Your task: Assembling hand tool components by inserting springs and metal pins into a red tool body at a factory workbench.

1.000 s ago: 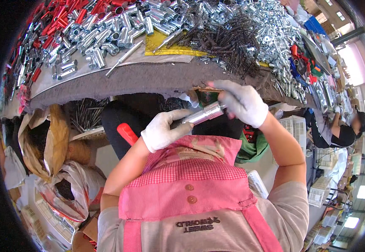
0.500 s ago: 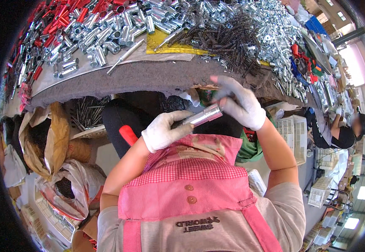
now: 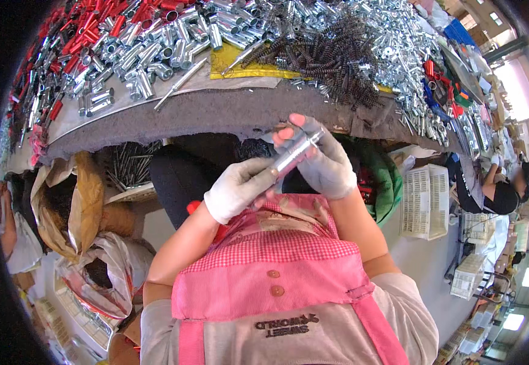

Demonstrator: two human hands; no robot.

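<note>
A shiny silver metal tube (image 3: 292,157) is held slantwise above my lap, its upper end pointing away and to the right. My left hand (image 3: 240,187), in a white glove with bare fingertips, is closed round the lower end, thumb along the side. At the upper end my right hand (image 3: 331,167), gloved the same way, has its fingers curled round the tube from behind. A narrower metal piece (image 3: 317,135) shows at that end; how it joins the tube is hard to make out. Below both hands lies a pink checked apron (image 3: 264,249).
Ahead, a cloth-edged bench (image 3: 155,115) bears heaps of silver tubes (image 3: 182,48), red tubes (image 3: 88,30), dark coil springs (image 3: 331,61) and small metal fittings (image 3: 398,61). Open sacks (image 3: 70,207) stand left, a white crate (image 3: 424,201) right. Another person (image 3: 498,191) sits far right.
My right hand has moved left and closed round the tube's upper end, where it was apart with fingers spread. The tube has tilted more steeply upward.
</note>
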